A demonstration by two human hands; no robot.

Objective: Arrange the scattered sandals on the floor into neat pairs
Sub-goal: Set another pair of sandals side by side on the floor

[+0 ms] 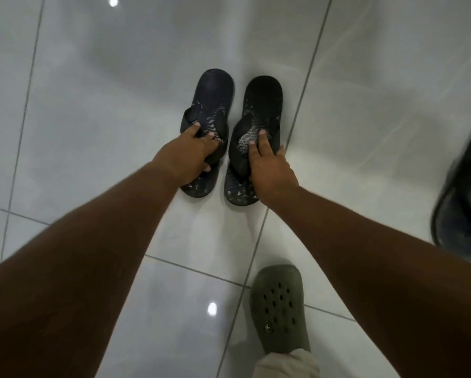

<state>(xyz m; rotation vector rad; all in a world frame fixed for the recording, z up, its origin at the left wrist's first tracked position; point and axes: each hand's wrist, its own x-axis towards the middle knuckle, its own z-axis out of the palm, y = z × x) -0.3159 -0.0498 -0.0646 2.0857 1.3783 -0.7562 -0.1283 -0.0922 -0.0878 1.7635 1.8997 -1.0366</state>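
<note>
Perforated green clog [279,306]; left hand [186,152], right hand [269,170] fingers clamp patterned black sandals' [212,99] straps.

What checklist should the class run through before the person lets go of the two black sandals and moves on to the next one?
1. Both sandals held: left hand on the strap of the left black sandal, right hand on the right black sandal. Ok.
2. Pair side by side with a narrow gap. Ok.
3. Ends level: the right one sits slightly nearer the camera. Not ok.
4. Both fully flat on the tiled floor: cannot tell, the hands cover the middles.
5. Next sandal located: a dark sandal lies alone at the right edge. Ok.
6. Its partner in view: not ok.
</note>
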